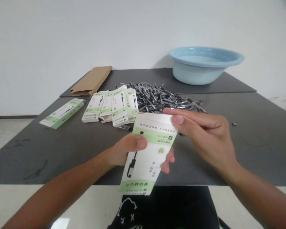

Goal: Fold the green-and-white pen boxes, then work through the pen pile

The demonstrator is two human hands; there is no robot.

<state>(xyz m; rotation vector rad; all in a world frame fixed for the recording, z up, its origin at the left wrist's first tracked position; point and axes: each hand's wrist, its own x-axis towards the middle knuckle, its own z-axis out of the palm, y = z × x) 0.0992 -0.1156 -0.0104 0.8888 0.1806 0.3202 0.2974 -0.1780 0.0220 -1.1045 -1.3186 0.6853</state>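
A white and green pen box [145, 156] with a printed pen picture is held up over the table's front edge. My left hand [131, 144] wraps round it, thumb on the printed face and fingertips showing past its right side. At the upper right corner, my right hand [205, 133] pinches the box's end between thumb and index finger. Just beyond, a heap of black and clear gel pens [154, 97] lies on the table. Left of the heap rest several similar pen boxes [120, 105], overlapping one another. Another pen box [63, 113] lies apart from them, farther left.
A light blue plastic basin [197, 71] stands at the back right of the dark grey table [248, 143]. At the back left lies a brown paper bag [91, 79]. A small dark piece [234, 124] is on the table at the right. A white wall rises behind.
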